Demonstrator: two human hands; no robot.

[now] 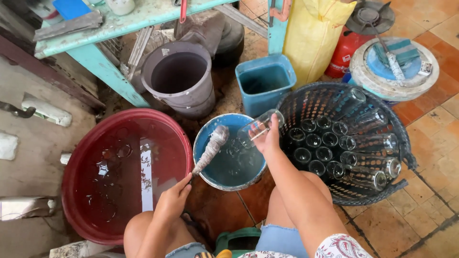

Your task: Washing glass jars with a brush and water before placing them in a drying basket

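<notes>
glass washing station: hands and items as seen from the head camera

landmark: the blue bucket [229, 179] of water on the floor in front of the person's knees.

right hand [268, 139]: positioned over the right rim of the blue bucket. fingers are closed around a clear glass [259, 126], which lies tilted on its side above the water, its mouth pointing away to the right of the bucket. the glass sits at the fingertips, just above and left of the palm.

left hand [175, 197]: positioned just outside the lower left rim of the blue bucket. fingers are wrapped tight on the lower end of a brush [210, 148]. the brush slants up and to the right from the hand, its pale, sudsy head over the left part of the bucket. brush head and glass are near each other but apart.

surroundings: a red basin [76, 191] of water with glasses sunk in it stands to the left of the blue bucket. a dark basket [406, 143] packed with clear glasses stands to its right. a grey bucket [179, 79] and a blue square tub [264, 81] stand beyond it.
</notes>
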